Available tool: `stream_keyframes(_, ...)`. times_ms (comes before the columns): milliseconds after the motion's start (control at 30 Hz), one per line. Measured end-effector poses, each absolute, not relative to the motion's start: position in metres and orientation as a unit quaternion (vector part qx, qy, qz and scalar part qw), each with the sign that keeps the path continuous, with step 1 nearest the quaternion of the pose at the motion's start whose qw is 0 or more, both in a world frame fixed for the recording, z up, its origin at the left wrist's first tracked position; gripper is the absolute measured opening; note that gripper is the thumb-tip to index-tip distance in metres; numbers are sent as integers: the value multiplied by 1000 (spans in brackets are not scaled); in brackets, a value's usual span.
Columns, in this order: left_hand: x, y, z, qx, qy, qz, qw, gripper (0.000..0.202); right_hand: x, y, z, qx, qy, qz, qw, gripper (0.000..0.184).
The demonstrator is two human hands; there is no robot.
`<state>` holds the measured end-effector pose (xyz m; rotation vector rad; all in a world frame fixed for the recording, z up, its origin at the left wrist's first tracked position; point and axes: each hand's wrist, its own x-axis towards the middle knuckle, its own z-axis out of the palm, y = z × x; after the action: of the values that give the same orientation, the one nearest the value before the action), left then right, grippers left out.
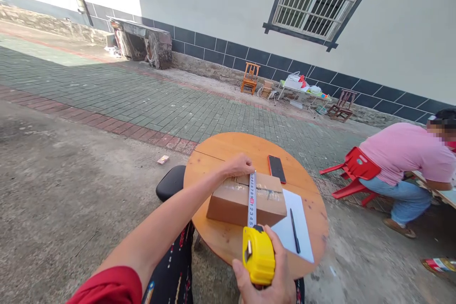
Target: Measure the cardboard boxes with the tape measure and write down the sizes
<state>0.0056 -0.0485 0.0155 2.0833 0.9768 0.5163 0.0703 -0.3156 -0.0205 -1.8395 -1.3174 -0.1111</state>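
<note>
My right hand grips a yellow tape measure just in front of a cardboard box. The tape's white blade is pulled out and lies across the box top, with its far end at the back edge. There my left hand is closed, its fingers pinching the end of the blade. The box rests flat on a round wooden table. Beside it lie a sheet of white paper, a black pen on the paper, and a phone with a red edge.
A black seat touches the table's left side. To the right, a person in a pink shirt sits on a red plastic chair. Farther back stand a wooden chair and a folding table with bags, along a wall.
</note>
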Motion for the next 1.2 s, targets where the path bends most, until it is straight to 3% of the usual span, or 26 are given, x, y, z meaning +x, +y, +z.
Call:
stream_keyframes(500, 1, -47, 18, 798, 356, 235, 425, 29, 77, -317, -26, -729, -532, -31, 428, 65)
stream_keyframes(933, -64, -125, 68, 718, 408, 393, 405, 32, 133, -334, -31, -706, -519, 17, 482, 51)
stream_keyframes(1067, -92, -197, 26, 642, 456, 516, 338, 25, 154, -338, -37, -645, -571, 99, 497, 43)
stream_keyframes(1200, -91, -245, -42, 566, 522, 522, 366, 26, 164, -333, -44, -645, -573, 182, 472, 38)
